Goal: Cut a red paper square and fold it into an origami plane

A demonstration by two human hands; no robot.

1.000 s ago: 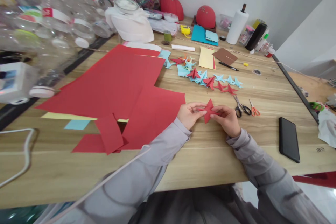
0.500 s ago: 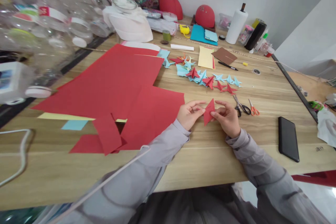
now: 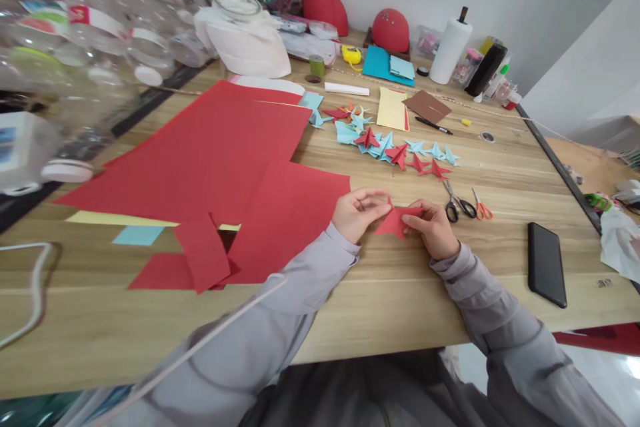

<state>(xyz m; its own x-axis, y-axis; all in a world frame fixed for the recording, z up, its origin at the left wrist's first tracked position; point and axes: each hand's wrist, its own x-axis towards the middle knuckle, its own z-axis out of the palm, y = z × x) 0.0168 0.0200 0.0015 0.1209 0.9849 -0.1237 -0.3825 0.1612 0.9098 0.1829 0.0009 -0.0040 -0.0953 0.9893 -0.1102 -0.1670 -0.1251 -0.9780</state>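
A small piece of folded red paper (image 3: 395, 222) is held between my two hands, just above the table. My left hand (image 3: 359, 213) pinches its upper left corner between thumb and fingers. On the other side my right hand (image 3: 433, 228) grips the right edge, thumb on top. The paper shows several pointed corners and a partly opened fold. Beyond my hands lie finished folded stars in red (image 3: 398, 155) and light blue (image 3: 436, 151), in a loose row. Black-handled scissors (image 3: 460, 205) and orange-handled scissors (image 3: 483, 208) rest to the right of my right hand.
Large red paper sheets (image 3: 210, 153) cover the left of the table (image 3: 380, 313). A black phone (image 3: 547, 264) lies at the right. Plastic bottles (image 3: 95, 27) crowd the far left. Yellow paper (image 3: 393, 109), brown paper (image 3: 428, 107) and a black pen (image 3: 433, 125) lie farther back.
The red paper has gone from a narrow diamond to a wider, several-pointed shape as its folds opened. Both hands still hold it, in nearly the same place.
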